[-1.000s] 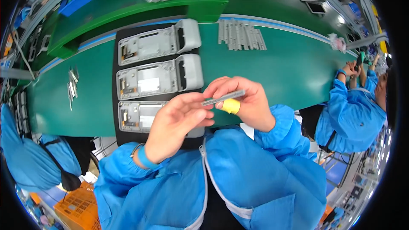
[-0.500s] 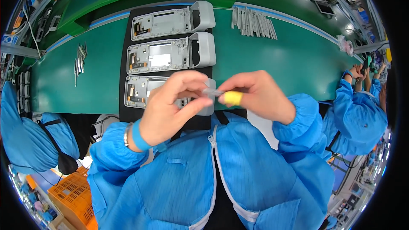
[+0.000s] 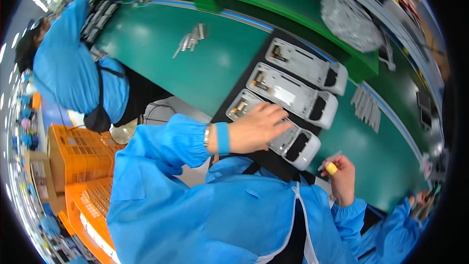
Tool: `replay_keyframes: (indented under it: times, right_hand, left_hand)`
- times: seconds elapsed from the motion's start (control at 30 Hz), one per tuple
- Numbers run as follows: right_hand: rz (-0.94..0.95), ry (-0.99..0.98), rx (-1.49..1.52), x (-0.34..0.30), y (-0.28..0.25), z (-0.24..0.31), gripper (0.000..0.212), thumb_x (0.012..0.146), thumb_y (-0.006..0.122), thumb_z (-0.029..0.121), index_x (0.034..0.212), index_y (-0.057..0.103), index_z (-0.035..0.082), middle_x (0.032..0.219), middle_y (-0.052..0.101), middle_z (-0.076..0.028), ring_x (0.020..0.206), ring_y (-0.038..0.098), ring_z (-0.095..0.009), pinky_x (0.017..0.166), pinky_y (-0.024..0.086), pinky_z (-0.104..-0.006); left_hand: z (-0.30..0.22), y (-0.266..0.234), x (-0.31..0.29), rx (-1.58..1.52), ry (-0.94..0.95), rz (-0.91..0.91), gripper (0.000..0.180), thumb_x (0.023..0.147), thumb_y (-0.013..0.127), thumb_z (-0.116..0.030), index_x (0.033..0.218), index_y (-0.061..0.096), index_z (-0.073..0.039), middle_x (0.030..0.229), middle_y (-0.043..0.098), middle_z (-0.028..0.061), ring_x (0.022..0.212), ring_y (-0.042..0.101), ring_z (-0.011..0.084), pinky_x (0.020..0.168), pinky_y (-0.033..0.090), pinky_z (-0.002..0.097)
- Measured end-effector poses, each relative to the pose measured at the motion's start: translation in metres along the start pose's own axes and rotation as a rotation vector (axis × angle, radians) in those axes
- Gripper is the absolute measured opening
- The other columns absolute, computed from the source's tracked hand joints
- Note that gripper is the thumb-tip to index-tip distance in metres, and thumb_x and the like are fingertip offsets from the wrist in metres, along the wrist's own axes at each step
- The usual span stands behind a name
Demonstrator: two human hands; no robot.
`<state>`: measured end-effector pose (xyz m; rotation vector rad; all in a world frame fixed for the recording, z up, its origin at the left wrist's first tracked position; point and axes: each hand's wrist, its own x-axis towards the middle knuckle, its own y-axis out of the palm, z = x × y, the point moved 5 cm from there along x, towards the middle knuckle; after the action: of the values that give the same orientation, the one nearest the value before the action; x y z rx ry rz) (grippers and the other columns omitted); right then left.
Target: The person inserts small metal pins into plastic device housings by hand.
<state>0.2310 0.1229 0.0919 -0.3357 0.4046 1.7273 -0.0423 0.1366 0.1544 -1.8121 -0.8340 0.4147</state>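
Three light grey device housings lie in a row on a black mat: a far housing (image 3: 303,63), a middle housing (image 3: 288,93) and a near housing (image 3: 305,149). Over the near one reaches my left hand (image 3: 256,129), fingers stretched out; it hides part of that housing, and I cannot tell whether it touches. Nothing shows in its grasp. To the right of the near housing, my right hand (image 3: 343,178) pinches a small grey strip (image 3: 333,157) between thumb and fingers. A yellow wrap (image 3: 331,168) covers one of its digits.
Several grey strips (image 3: 366,108) are lined up on the right of the green bench (image 3: 151,44); several thin metallic pieces (image 3: 191,38) lie on its left. A green shelf (image 3: 288,14) runs behind. Orange crates (image 3: 83,159) stand left. One co-worker (image 3: 78,63) sits left, another (image 3: 398,230) right.
My hands were together at the grey strip and are now apart. The left reaches over the near housing; the right carries the strip rightward. The view has turned toward the left.
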Motion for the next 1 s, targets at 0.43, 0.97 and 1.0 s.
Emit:
replay_keyframes:
  times: [0.43,0.97,1.0]
  right_hand:
    - [0.029,0.061,0.413,0.032,0.069,-0.005,0.011,0.086,0.059,0.0,0.097,0.055,0.002,0.094,0.065,-0.008,0.085,0.064,-0.015,0.072,0.054,-0.0276]
    - [0.138,-0.066,0.078,0.024,0.093,0.029,0.045,0.073,0.079,0.012,0.109,0.059,-0.005,0.096,0.066,-0.009,0.083,0.06,-0.012,0.072,0.051,-0.028]
    - [0.148,-0.057,0.022,0.024,0.093,0.029,0.046,0.072,0.079,0.012,0.109,0.059,-0.006,0.096,0.066,-0.009,0.083,0.06,-0.012,0.072,0.051,-0.0283]
  left_hand:
    - [0.014,-0.02,0.005,-0.196,-0.064,-0.034,0.083,0.057,0.078,-0.005,0.131,0.042,-0.006,0.129,0.046,0.0144,0.121,0.039,0.0363,0.103,0.033,0.0434]
    - [0.009,-0.012,0.007,-0.223,-0.061,-0.027,0.088,0.054,0.079,-0.001,0.132,0.04,-0.009,0.13,0.046,0.0131,0.122,0.039,0.0373,0.103,0.034,0.0439]
    - [0.009,-0.012,0.007,-0.223,-0.062,-0.031,0.088,0.053,0.079,-0.001,0.132,0.04,-0.009,0.13,0.046,0.013,0.122,0.039,0.0371,0.102,0.034,0.0438]
